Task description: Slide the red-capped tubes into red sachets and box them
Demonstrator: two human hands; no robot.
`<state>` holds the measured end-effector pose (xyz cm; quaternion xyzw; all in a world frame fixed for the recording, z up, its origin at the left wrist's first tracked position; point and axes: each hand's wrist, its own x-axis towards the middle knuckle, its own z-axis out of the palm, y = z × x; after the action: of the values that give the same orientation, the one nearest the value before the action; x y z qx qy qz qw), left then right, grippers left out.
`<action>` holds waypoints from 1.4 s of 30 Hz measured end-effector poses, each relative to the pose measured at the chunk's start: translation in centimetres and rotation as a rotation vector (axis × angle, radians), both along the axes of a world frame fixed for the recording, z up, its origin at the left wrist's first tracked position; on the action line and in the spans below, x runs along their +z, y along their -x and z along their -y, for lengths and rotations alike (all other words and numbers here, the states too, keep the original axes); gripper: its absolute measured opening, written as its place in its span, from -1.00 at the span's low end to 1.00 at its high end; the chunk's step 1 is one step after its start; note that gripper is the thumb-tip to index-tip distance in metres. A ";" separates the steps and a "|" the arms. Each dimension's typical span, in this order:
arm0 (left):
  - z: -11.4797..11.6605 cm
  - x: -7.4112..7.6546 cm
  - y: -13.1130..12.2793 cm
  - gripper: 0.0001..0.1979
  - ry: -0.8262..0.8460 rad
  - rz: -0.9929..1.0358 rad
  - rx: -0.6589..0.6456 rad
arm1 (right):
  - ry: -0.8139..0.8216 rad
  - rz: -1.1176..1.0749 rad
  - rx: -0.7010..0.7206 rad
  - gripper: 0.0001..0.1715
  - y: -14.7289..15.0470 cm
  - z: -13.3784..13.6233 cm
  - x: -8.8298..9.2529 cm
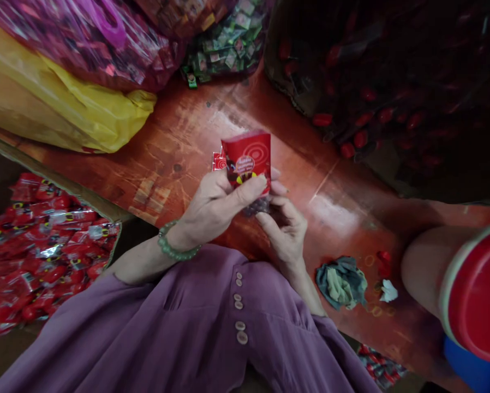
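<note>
I hold a small red snack packet (247,155) upright over the red-brown table (175,147). My left hand (212,204), with a green bead bracelet at the wrist, is closed round the packet's lower half, thumb across its front. My right hand (284,229) is closed on the packet's clear lower part from below, fingers curled. Another small red packet (219,161) lies on the table just behind my left hand.
A box of several red packets (44,245) stands at the left. Yellow (77,103) and pink (85,38) plastic bags, a bag of green sweets (224,46) and a dark bag of red pieces (371,98) lie at the back. A crumpled cloth (341,281), rubber bands and a red-lidded container (480,295) lie right.
</note>
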<state>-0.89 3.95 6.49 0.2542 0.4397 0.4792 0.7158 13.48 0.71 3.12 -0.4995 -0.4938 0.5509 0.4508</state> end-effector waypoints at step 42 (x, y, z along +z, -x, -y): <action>1.7 -4.5 1.8 -0.67 -0.372 -0.425 -0.215 | -0.270 0.329 0.482 -0.75 -2.2 -4.3 2.1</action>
<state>-2.65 2.20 2.01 0.5205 0.4550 0.4090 0.5957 15.65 5.01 5.24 -0.3860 -0.7328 0.4832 0.2838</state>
